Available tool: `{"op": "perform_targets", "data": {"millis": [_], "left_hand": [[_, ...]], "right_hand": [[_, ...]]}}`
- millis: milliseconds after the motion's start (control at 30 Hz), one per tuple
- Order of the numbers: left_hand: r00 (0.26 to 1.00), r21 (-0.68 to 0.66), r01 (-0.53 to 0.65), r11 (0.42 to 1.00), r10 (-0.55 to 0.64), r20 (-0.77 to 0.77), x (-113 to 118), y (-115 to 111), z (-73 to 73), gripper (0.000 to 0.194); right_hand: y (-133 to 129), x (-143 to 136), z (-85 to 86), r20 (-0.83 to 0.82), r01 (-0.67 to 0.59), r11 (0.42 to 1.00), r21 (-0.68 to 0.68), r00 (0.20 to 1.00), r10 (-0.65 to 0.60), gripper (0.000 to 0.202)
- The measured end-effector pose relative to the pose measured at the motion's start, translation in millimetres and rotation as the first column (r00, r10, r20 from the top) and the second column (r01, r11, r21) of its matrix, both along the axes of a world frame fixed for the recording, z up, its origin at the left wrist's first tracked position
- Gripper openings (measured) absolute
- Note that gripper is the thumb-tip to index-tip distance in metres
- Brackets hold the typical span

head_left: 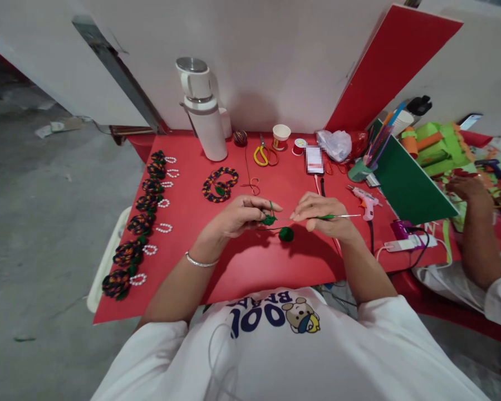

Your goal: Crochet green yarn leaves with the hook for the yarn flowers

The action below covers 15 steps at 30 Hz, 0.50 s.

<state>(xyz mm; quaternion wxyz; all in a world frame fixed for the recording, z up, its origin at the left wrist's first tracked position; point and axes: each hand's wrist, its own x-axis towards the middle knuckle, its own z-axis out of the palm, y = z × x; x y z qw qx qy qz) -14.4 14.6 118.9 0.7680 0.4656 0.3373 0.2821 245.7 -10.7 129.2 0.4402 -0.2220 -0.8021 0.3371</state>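
Note:
My left hand [244, 216] pinches a small green crochet piece [269, 219], with a strand of green yarn looped up over its index finger. My right hand [319, 214] is closed around a crochet hook [338, 216] with a green grip; its thin metal shaft points right, away from the green piece. Between the hands, on the red table, lies a small ball of green yarn [286, 234]. Beyond my left hand rests a braided ring [220, 185] of dark and orange yarn with a green leaf shape inside it.
Several braided yarn bundles with bead loops [140, 224] line the table's left edge. At the back stand a white thermos [206, 122], scissors [265, 155], a paper cup [281, 137] and a phone [314, 160]. A glue gun [366, 203] lies right, before a green divider [417, 184]; beyond it another person's hand [467, 186] shows.

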Motion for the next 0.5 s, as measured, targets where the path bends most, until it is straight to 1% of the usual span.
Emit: {"op": "perform_targets", "data": {"millis": [67, 100, 200, 267, 300, 367, 433, 500], "left_hand": [[1.0, 0.015, -0.027, 1.0, 0.027, -0.014, 2, -1, -0.2, 0.039], [0.999, 0.037, -0.045, 0.998, 0.045, -0.013, 4, -1, -0.7, 0.04], [0.993, 0.13, -0.116, 0.985, 0.114, 0.021, 11, -5, -4.0, 0.045], [0.987, 0.165, -0.16, 0.973, 0.155, 0.038, 18, -10, -7.1, 0.05], [0.984, 0.172, -0.176, 0.969, 0.172, 0.041, 22, -12, -8.6, 0.051], [0.98, 0.191, -0.197, 0.962, 0.192, 0.044, 27, -15, -10.9, 0.053], [0.977, 0.2, -0.215, 0.956, 0.21, 0.048, 30, -18, -12.5, 0.056], [0.973, 0.185, -0.232, 0.955, 0.223, 0.067, 30, -18, -13.6, 0.058]], "right_hand": [[0, -2, -5.9, -0.045, 0.014, 0.999, -0.051, 0.999, -0.017, 0.024], [-1, -4, -10.8, -0.078, 0.039, 0.996, -0.078, 0.996, -0.045, 0.026], [-7, -18, -29.7, -0.186, 0.174, 0.974, -0.142, 0.962, -0.199, 0.031], [-13, -30, -41.5, -0.221, 0.252, 0.956, -0.153, 0.934, -0.281, 0.03], [-16, -36, -46.0, -0.21, 0.289, 0.947, -0.138, 0.926, -0.313, 0.03], [-22, -47, -51.4, -0.173, 0.367, 0.928, -0.066, 0.911, -0.373, 0.028], [-25, -52, -52.8, -0.173, 0.431, 0.902, 0.019, 0.89, -0.421, 0.024], [-25, -53, -52.3, -0.212, 0.472, 0.879, 0.06, 0.867, -0.451, 0.021]]}}
